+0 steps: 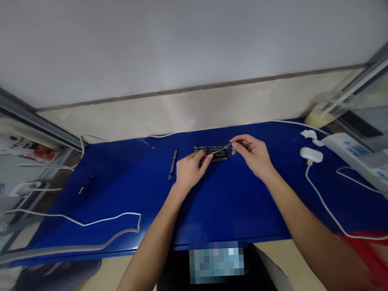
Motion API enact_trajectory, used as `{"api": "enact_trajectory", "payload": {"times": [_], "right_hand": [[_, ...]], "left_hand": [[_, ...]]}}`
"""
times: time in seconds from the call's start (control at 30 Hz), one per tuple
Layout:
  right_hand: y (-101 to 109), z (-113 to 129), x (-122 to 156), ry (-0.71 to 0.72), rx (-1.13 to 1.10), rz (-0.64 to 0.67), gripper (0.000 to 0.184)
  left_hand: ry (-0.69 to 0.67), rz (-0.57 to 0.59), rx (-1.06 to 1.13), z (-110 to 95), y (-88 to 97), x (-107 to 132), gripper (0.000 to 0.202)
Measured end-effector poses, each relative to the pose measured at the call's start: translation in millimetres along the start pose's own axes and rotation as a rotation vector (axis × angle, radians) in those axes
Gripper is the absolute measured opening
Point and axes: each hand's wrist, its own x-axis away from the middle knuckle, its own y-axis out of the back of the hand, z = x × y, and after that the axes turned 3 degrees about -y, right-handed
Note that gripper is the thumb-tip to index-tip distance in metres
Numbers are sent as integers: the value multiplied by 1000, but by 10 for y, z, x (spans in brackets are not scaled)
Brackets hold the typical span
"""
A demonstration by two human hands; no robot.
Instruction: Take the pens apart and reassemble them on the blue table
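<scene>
Above the middle of the blue table, my left hand (pixel 191 168) pinches a slim pen piece (pixel 208 156) with a red end. From it a thin pale shaft runs to a dark pen part (pixel 228 146), gripped between the thumb and fingers of my right hand (pixel 252 155). Whether the two parts are joined I cannot tell. Several black pens (pixel 223 159) lie side by side beneath and behind my hands, partly covered by the left one. A single dark pen (pixel 173 165) rests apart, just left of my left hand.
A small black object (pixel 86 184) lies at the table's left. White cables (pixel 110 218) cross the left front. On the right are a white earbud case (pixel 311 154) with a cable, crumpled white tissue (pixel 311 135) and a power strip (pixel 355 151). A wall (pixel 186 111) stands behind.
</scene>
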Motion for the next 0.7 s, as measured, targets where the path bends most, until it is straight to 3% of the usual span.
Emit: {"api": "enact_trajectory", "payload": {"times": [0.17,0.4,0.5,0.6,0.7], "right_hand": [[-22,5,14,-8,-17,35,17],[-153,-32,92,-77,44,295,23],[-168,-31,107,-63,208,269,25],[-145,2,110,-46,395,244,43],[-130,34,114,-11,402,247,38]], "left_hand": [[-10,17,14,-13,8,3,44],[-83,135,7,-31,-44,32,42],[-101,195,2,-39,-73,37,40],[-146,205,34,-44,-71,30,37],[-123,228,18,-45,-51,24,42]]}}
